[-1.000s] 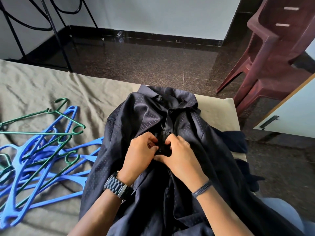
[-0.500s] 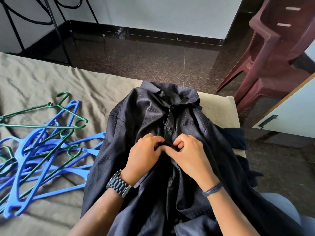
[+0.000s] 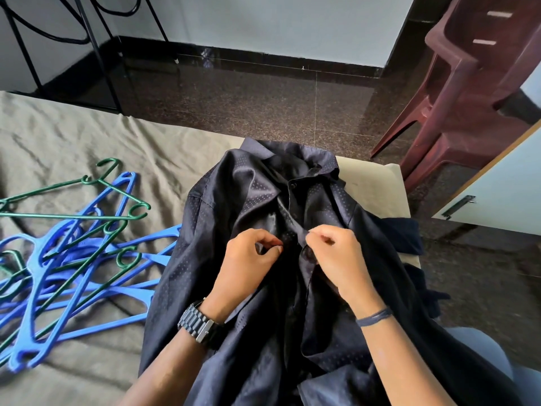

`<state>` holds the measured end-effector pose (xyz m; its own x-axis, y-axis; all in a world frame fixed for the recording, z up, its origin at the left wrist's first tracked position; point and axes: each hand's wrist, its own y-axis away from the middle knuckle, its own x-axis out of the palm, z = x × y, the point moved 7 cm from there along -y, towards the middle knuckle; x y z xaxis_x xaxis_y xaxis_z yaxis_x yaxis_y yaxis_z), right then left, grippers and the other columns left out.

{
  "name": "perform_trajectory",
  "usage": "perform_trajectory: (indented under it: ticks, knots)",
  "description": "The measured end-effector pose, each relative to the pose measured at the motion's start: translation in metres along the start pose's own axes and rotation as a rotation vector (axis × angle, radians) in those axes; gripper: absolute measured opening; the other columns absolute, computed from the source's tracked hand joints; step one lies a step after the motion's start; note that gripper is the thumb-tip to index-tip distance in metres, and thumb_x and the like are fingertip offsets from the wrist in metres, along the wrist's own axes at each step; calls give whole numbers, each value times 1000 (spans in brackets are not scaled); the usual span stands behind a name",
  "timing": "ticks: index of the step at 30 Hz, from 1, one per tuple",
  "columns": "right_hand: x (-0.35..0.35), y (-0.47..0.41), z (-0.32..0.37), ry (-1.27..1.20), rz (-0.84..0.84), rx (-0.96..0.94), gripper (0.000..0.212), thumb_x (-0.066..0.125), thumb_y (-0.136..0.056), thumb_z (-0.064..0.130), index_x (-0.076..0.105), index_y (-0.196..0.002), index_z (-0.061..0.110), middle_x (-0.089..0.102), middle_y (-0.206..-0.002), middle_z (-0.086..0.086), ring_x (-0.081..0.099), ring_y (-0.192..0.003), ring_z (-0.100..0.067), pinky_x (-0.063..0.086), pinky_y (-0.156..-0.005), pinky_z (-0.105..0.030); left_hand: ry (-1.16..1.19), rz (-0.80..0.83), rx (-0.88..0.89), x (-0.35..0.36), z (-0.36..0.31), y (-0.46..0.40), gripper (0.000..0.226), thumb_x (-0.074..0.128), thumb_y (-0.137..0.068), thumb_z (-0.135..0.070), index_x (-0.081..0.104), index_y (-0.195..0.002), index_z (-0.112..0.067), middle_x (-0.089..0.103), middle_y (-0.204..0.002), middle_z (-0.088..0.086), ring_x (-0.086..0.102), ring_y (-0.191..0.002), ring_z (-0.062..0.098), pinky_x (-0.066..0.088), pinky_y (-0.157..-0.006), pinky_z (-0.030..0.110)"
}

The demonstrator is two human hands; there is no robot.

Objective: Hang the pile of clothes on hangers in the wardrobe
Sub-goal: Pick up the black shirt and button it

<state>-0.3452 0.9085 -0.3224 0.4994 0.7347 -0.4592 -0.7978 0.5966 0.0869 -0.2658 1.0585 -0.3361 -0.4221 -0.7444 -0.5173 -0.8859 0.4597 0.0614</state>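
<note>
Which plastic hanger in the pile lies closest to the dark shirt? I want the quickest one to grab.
A blue plastic hanger, whose arm tip runs up to the dark dotted shirt and touches its left edge. The green plastic hangers lie farther left.

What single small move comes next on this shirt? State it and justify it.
Probably part the front further. The left hand and right hand each pinch one edge of the dark shirt; its front gapes between them, and the hangers lie untouched alongside.
</note>
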Motion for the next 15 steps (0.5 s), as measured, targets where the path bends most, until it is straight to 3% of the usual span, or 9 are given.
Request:
perform_trajectory:
  ticks: [3,5,8,11,12,15]
  knots:
    - [-3,-3,-13,-359,48,180,41,47,-85,0,37,-47,15,31,-56,-1,29,-57,-14,26,-53,-31,143,-3,-69,-1,-3,1,8,70,-82,-16,71,-77,-21,63,-62,-8,52,-54,-2,42,-56,12]
    - [-3,-3,-15,-411,90,207,46,42,-84,-4,28,-49,22,24,-55,3,22,-56,-13,17,-54,-31,309,33,-125,3,-4,2,8,69,-84,-10,71,-78,-16,66,-65,-1,60,-60,6,48,-58,19]
    - [-2,-2,-11,-448,89,199,40,42,-86,-4,29,-56,19,23,-58,1,20,-57,-14,13,-57,-36,496,72,-191,9,-7,4,7,68,-84,-3,70,-79,-7,66,-67,6,64,-65,10,53,-58,22]
    - [-2,1,-5,-485,111,198,17,50,-89,1,53,-73,-2,39,-62,-5,37,-59,-13,28,-55,-26,622,71,-232,11,-10,6,7,66,-85,0,68,-80,-3,66,-67,5,65,-64,11,55,-59,22]
    - [1,3,-2,-499,174,184,10,54,-90,2,62,-84,-1,50,-70,-8,48,-66,-14,37,-62,-26,655,61,-244,11,-10,7,7,65,-86,1,68,-80,-3,66,-67,6,65,-65,12,56,-59,23]
    - [3,12,5,-485,286,131,23,59,-88,0,71,-99,16,63,-91,-13,60,-85,-16,48,-80,-31,755,54,-269,11,-11,11,9,64,-86,1,68,-79,-3,66,-67,8,66,-65,13,56,-61,24]
